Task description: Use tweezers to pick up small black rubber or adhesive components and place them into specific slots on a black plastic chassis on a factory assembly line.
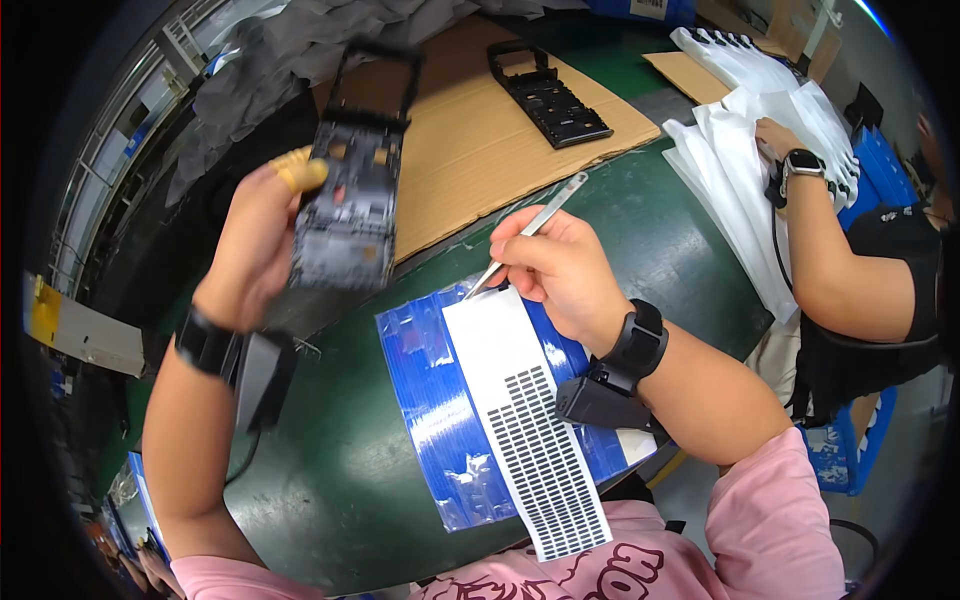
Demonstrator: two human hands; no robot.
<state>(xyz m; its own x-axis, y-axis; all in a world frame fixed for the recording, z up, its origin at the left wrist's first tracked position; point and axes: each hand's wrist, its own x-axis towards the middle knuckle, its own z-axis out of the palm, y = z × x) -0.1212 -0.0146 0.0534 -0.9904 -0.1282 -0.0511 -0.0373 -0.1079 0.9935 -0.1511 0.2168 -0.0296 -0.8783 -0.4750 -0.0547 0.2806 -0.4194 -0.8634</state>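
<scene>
My left hand [262,215], with yellow covers on its fingertips, grips a black plastic device frame [345,215] by its left edge. The frame is raised upright and slightly smeared by motion; an open loop forms its upper end. In my right hand [560,262] is a pair of metal tweezers [545,215], pinched between thumb and fingers. The tweezers' tips point down at the top of a white sheet of small black stickers [545,460]. Its upper part is bare white, and the black rectangles fill the lower part. Under the sheet lies a blue, plastic-wrapped stack [425,400].
A second black frame [560,110] lies on the cardboard [455,130] over the green table [320,440]. Grey wrapping sheets [270,75] heap up at the back left. On the right, a co-worker's arm [830,230] reaches to white-sleeved parts [740,160].
</scene>
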